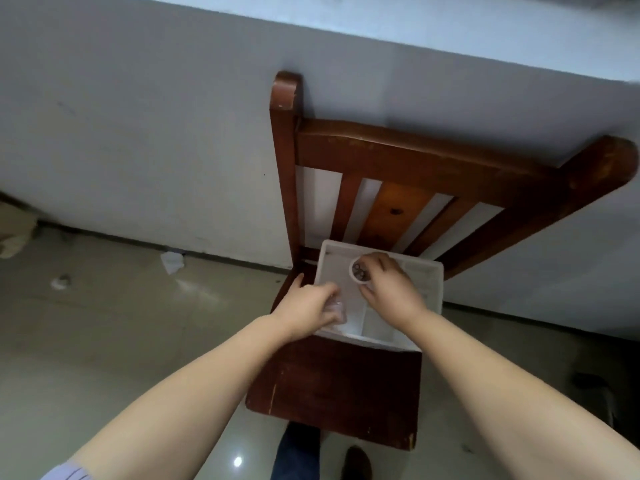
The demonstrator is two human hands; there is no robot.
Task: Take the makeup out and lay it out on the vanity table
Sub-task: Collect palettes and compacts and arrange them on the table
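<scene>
- Nearest to us, at the bottom of the view, we see a dark shoe point(356, 463) and a blue trouser leg point(294, 452) on the glossy floor point(104, 341), beside the front edge of the wooden chair point(339, 386).
- Both our bare forearms reach forward over the chair seat to a white divided organizer box point(427, 282), which sits on the seat against the slatted chair back.
- Our left hand point(308, 311) is at the box's near left corner, its fingers curled round a small clear item point(337, 311); blur keeps us from telling what the item is.
- Our right hand point(389, 289) is over the middle of the box, thumb and fingers pinching the rim of a small round white-rimmed container point(360, 270) with dark contents, which sits in or just above a far compartment; we cannot tell whether it is lifted.
- Beyond the chair stands a pale grey wall point(156, 116).
- Crumpled white scraps point(172, 262) lie on the floor by the wall's base, well apart from the chair.
</scene>
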